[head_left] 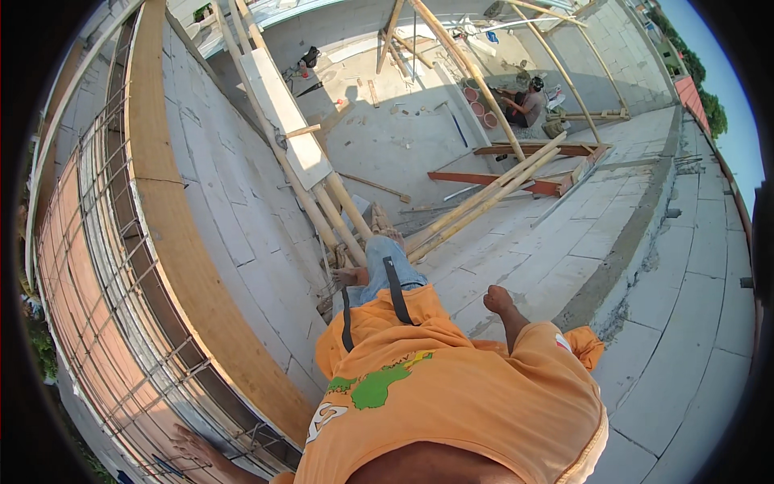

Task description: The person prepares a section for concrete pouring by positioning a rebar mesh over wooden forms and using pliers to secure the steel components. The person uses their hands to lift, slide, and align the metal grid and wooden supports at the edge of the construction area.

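Note:
My left hand (pixel 197 448) is at the lower left, fingers stretched out over the reddish panel (pixel 89 282) beside a grid of thin steel rebar (pixel 145 347). Whether it presses on the bars or on the panel, I cannot tell. A long plywood board (pixel 173 218) runs along the near side of the rebar. My right hand (pixel 498 298) is closed in a fist at my right side, in front of the block wall (pixel 564 258), with nothing visible in it. My bare feet (pixel 385 224) stand by bamboo poles (pixel 334 214) high above the floor.
A pale plank (pixel 286 121) lies along the poles ahead. Other bamboo poles (pixel 492 198) and reddish steel beams (pixel 492 181) cross at the right. Far below, a person (pixel 528 103) sits on the concrete floor (pixel 379 137) near several round buckets (pixel 477 109). Tools and scraps are scattered there.

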Motion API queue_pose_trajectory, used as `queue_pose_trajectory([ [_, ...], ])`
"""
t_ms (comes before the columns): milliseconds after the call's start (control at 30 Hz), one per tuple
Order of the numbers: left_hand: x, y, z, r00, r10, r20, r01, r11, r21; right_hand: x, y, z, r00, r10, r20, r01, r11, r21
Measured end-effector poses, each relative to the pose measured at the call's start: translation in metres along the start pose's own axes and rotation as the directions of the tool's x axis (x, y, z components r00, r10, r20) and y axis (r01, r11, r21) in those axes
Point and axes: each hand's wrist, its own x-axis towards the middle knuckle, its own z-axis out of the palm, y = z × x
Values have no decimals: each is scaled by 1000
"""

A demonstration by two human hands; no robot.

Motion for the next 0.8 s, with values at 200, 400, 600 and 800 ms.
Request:
queue_pose_trajectory([
  [200, 12, -35, 15, 991, 122, 46, -127, 984, 126, 42, -20, -18, 991, -135, -6, 135, 991, -13],
  [400, 29, -42, 30, 987, 159, 39, -159, 987, 10, 117, -92, -95, 874, -421, -245, 438, 899, 19],
  [600, 18, -51, 18, 988, 135, 72, -144, 979, 143, 124, -171, -104, 787, -569, -240, 604, 789, 111],
  [800, 9, -24, 21, 979, 195, -56, -182, 967, 177, 117, -129, -36, 773, -630, -67, 633, 761, 142],
])
